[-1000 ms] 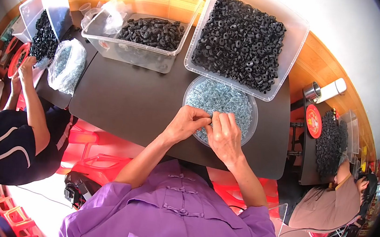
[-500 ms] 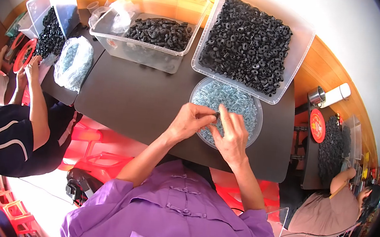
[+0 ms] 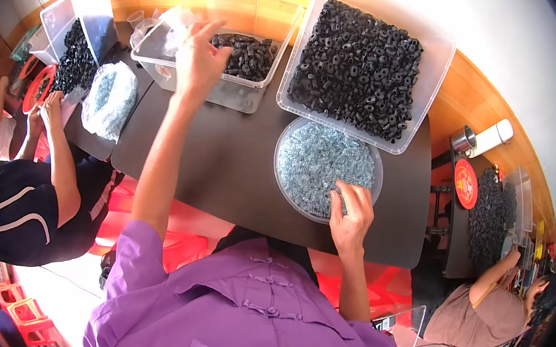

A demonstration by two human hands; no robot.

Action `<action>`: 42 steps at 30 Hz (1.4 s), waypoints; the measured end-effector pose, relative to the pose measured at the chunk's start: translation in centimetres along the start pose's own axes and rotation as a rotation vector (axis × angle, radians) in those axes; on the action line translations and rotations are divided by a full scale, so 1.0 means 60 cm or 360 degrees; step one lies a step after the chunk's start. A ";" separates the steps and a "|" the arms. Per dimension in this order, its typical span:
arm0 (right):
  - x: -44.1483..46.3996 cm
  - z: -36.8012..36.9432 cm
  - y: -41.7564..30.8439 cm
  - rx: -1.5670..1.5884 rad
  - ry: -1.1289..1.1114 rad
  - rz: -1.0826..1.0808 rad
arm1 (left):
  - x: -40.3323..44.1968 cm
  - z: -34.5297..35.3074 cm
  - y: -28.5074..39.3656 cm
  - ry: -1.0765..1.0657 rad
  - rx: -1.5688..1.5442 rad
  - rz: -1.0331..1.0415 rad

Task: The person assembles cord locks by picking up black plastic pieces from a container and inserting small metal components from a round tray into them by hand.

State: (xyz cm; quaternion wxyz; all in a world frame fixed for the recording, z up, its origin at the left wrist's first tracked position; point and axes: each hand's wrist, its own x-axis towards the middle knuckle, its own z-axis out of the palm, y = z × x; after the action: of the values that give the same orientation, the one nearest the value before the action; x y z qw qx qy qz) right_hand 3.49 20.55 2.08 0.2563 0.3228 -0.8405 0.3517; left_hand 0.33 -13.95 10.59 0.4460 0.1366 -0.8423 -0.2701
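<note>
My left hand (image 3: 200, 58) is raised over the front rim of a clear bin (image 3: 239, 90) that holds black parts. Its fingers are apart and nothing shows between them. My right hand (image 3: 352, 213) is at the near right edge of a round tub (image 3: 377, 178) full of small, clear bluish pieces (image 3: 320, 164). Its thumb and fingertips are bent close together over the pieces, and whatever they may hold is too small to make out. Behind the tub stands a large translucent bin (image 3: 432, 88) heaped with black ring-like parts (image 3: 359, 66).
At the left a person in dark clothes (image 3: 20, 206) works near a plastic bag (image 3: 109, 99) and black parts (image 3: 77, 61). At the right, another person (image 3: 481, 316) sits by a table with a red plate (image 3: 465, 183), a metal cup (image 3: 463, 138) and a black pile (image 3: 489, 218).
My hands, earlier together around a small dark part over the tub, have separated. The left moved up and left to the clear bin and opened; the right moved down to the tub's near edge.
</note>
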 end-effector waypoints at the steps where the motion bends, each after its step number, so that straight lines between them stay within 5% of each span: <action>1: -0.002 0.000 0.000 0.0013 -0.0006 0.0049 | -0.009 0.007 0.020 -0.0031 -0.0086 0.0056; 8: -0.013 0.004 0.005 0.0045 -0.0001 0.0065 | -0.069 0.119 0.111 -0.0689 -0.0062 0.0446; 14: -0.021 -0.005 0.011 0.0038 -0.0007 0.0100 | -0.076 0.210 0.072 -0.0667 0.0325 0.0765; 27: -0.015 -0.006 0.017 0.0072 0.0021 0.0093 | -0.089 0.212 0.065 -0.0649 0.0424 0.0871; 30: -0.008 -0.011 0.020 0.0091 0.0026 0.0125 | -0.094 0.188 0.075 -0.0612 0.0290 0.0782; 33: -0.003 -0.012 0.030 0.0085 -0.0004 0.0158 | -0.112 0.151 0.088 -0.0445 -0.0375 0.0475; 38: 0.015 0.000 0.036 0.0103 -0.0072 0.0205 | -0.182 0.093 0.098 -0.0892 -0.1486 -0.0694; 42: 0.051 0.023 0.038 -0.0003 -0.0300 0.0126 | -0.234 0.075 0.087 -0.0953 -0.1895 -0.0990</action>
State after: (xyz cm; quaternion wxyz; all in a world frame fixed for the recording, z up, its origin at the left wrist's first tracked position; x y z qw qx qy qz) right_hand -0.48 19.66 2.28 0.1625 0.3208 -0.8733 0.3287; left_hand 4.59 -1.56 2.07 0.0982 0.0243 -0.5609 -0.8217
